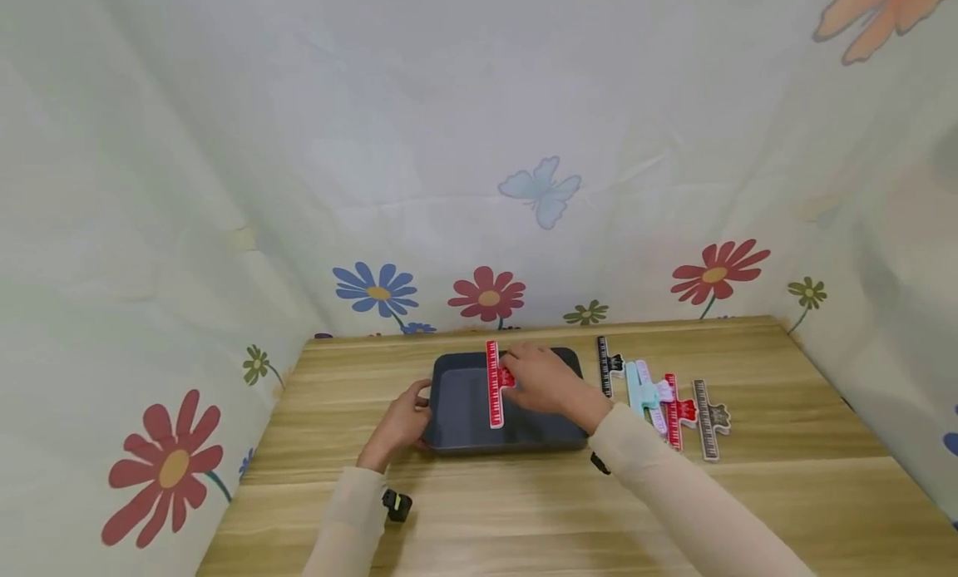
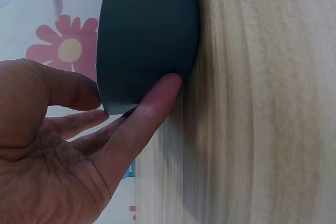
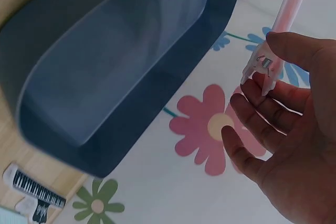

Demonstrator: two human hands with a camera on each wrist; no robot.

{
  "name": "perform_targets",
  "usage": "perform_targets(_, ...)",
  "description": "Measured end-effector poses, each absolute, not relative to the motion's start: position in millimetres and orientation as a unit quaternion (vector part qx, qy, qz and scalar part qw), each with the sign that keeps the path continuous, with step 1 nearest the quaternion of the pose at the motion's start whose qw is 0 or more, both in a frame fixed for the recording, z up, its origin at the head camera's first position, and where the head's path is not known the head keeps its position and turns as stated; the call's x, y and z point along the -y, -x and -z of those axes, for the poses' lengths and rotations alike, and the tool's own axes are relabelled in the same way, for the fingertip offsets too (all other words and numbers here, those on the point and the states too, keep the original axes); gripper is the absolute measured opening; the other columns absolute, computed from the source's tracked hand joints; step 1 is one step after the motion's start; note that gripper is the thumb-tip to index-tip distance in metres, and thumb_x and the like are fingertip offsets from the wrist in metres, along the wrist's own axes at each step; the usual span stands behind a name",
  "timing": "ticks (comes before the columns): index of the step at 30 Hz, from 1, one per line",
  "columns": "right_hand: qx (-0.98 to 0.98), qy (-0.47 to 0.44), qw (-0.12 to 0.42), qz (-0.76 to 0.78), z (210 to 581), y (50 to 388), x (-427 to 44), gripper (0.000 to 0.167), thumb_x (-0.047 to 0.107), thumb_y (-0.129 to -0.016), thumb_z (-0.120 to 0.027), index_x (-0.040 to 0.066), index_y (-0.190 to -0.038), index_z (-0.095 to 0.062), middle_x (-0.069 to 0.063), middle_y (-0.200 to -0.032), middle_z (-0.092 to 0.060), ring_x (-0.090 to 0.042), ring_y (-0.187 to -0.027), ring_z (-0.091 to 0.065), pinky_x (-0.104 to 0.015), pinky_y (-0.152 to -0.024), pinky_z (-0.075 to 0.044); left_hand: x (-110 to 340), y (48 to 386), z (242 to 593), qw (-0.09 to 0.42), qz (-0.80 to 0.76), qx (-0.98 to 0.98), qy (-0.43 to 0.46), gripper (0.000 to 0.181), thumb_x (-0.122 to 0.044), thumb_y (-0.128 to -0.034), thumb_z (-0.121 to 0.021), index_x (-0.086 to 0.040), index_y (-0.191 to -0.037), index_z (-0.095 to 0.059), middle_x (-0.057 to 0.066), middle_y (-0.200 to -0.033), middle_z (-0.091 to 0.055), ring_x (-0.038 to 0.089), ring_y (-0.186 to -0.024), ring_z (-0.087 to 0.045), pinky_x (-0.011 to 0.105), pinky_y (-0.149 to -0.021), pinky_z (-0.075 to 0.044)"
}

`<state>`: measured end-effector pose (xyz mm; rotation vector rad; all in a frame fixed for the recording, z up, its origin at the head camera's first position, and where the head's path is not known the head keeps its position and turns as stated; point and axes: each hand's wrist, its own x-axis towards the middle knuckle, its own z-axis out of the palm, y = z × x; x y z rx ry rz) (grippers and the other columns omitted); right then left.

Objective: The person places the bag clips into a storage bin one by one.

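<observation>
My right hand (image 1: pixel 539 377) pinches the handle of a red piano-key clip (image 1: pixel 494 386) between thumb and fingertips. The long bar of the clip is held above the dark grey tray (image 1: pixel 460 440). In the right wrist view, the clip (image 3: pixel 291 3) appears edge-on and pale pink, with the other fingers (image 3: pixel 273 114) loosely bent beneath it. At the tray's left end is my left hand (image 1: pixel 404 419). Its fairly straight thumb and fingers (image 2: pixel 152 100) touch the outer wall and rim from outside, in the left wrist view. The visible tray floor is bare.
To the right of the tray lie several more clips on the wooden table (image 1: pixel 516 510): a black one (image 1: pixel 604 369), a mint one (image 1: pixel 636 390), a lilac one (image 1: pixel 657 415), a red one (image 1: pixel 674 427) and a grey-brown one (image 1: pixel 705 419). A flowered curtain (image 1: pixel 419 228) hangs behind.
</observation>
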<state>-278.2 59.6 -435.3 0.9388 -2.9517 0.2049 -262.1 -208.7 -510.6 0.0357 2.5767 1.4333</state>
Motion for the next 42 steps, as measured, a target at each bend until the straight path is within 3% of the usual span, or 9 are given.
perform_targets(10,0.949,-0.305,0.007,-0.080,440,277,-37,0.046,0.039,-0.091,-0.067,0.012,-0.129,-0.062,-0.009,-0.137,-0.058,-0.028,-0.129,-0.052,-0.054,-0.108,-0.044,208,261,509,0.079,-0.476,-0.875,-0.026,0.054,0.000,-0.0955,-0.046,-0.004,-0.149,-0.037,0.034,-0.125,-0.058,0.033,-0.084,-0.069,0.039,-0.047,-0.058)
perform_targets(23,0.955,-0.294,-0.008,-0.041,451,285,-18,0.046,0.040,-0.090,-0.068,0.013,-0.127,-0.063,-0.005,-0.127,-0.062,-0.023,-0.114,-0.059,-0.047,-0.098,-0.052,208,259,507,0.082,-0.474,-0.876,-0.027,0.054,-0.001,-0.0959,-0.047,-0.006,-0.149,-0.037,0.034,-0.127,-0.057,0.031,-0.083,-0.069,0.042,-0.049,-0.058)
perform_targets(29,0.957,-0.286,-0.025,-0.036,462,289,-11,0.048,0.039,-0.090,-0.068,0.014,-0.130,-0.062,-0.006,-0.134,-0.060,-0.025,-0.120,-0.058,-0.048,-0.102,-0.050,209,259,507,0.084,-0.477,-0.874,-0.025,0.054,-0.002,-0.0960,-0.047,-0.006,-0.149,-0.037,0.034,-0.126,-0.057,0.029,-0.082,-0.069,0.041,-0.049,-0.058)
perform_targets(42,0.960,-0.275,-0.049,-0.024,470,293,7,0.047,0.038,-0.086,-0.073,0.014,-0.126,-0.065,-0.006,-0.130,-0.062,-0.024,-0.117,-0.059,-0.047,-0.103,-0.050,208,261,508,0.080,-0.473,-0.877,-0.024,0.053,-0.002,-0.0962,-0.047,-0.006,-0.148,-0.037,0.033,-0.125,-0.058,0.029,-0.083,-0.069,0.039,-0.047,-0.058)
